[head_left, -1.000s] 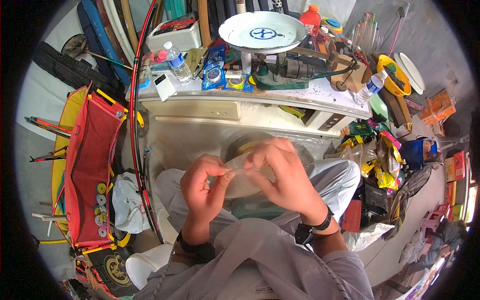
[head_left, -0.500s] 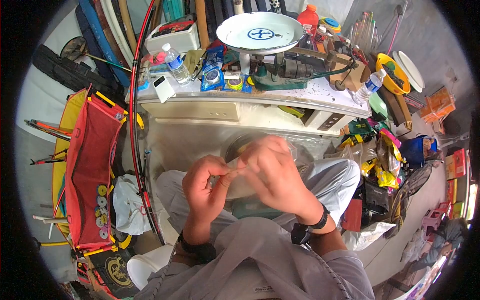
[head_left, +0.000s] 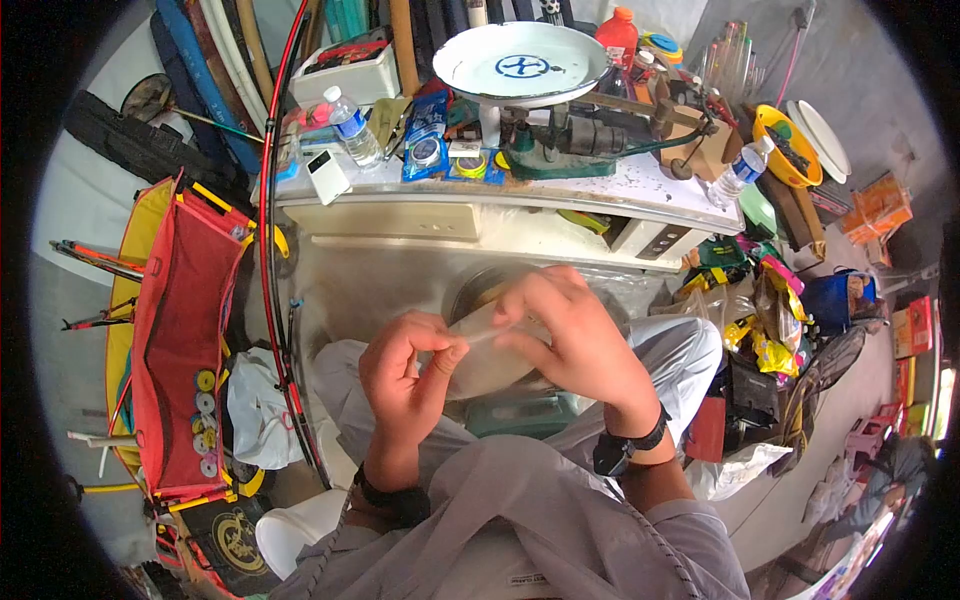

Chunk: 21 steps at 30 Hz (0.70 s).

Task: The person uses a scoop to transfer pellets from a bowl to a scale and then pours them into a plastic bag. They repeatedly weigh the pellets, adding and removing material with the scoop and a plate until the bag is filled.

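Between my two hands, over my lap, is a thin translucent plastic bag. My left hand pinches its upper left edge between thumb and fingertips. My right hand is at the bag's upper right side, fingers curled and thumb apart from them; whether the fingertips grip the plastic is hard to tell. Behind the hands, a round metal pan is partly hidden. Below the bag, a green object shows between my legs.
Ahead is a desk with a scale with a white dish, bottles and small packets. A red bag on a frame stands at left, beside black and red rods. Yellow packets and a blue container lie at right.
My right hand has moved slightly right, and its thumb and fingers have parted. More of the bag shows between the hands. My left hand has barely shifted.
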Tool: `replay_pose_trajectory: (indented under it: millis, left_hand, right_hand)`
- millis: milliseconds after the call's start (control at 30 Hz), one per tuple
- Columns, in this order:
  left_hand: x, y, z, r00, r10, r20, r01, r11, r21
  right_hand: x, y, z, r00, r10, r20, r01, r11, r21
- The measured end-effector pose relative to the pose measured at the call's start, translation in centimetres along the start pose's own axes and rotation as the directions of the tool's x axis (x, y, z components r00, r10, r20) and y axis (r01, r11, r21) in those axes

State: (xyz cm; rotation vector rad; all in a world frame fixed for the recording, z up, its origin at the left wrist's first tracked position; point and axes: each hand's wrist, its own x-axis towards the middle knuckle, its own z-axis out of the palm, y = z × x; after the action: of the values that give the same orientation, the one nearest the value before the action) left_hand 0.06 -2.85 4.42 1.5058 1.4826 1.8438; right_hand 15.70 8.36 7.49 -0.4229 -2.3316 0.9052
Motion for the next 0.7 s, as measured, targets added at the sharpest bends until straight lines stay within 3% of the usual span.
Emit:
replay_pose_trajectory:
  millis: [433,500,700]
  left_hand:
    - [-0.2,-0.4,0.3,0.998,-0.050,-0.036,0.048,0.997,-0.066]
    - [-0.1,-0.4,0.3,0.998,-0.041,-0.038,0.039,0.997,-0.061]
    - [-0.2,-0.5,0.3,1.000,-0.012,-0.007,0.012,1.000,-0.011]
  right_hand:
    - [0.0,0.4,0.2,0.998,0.054,0.027,-0.057,0.990,0.128]
    - [0.1,0.2,0.5,0.999,0.040,-0.029,-0.032,0.973,0.227]
    - [0.1,-0.3,1.5,0.995,0.079,-0.065,-0.061,0.967,0.248]
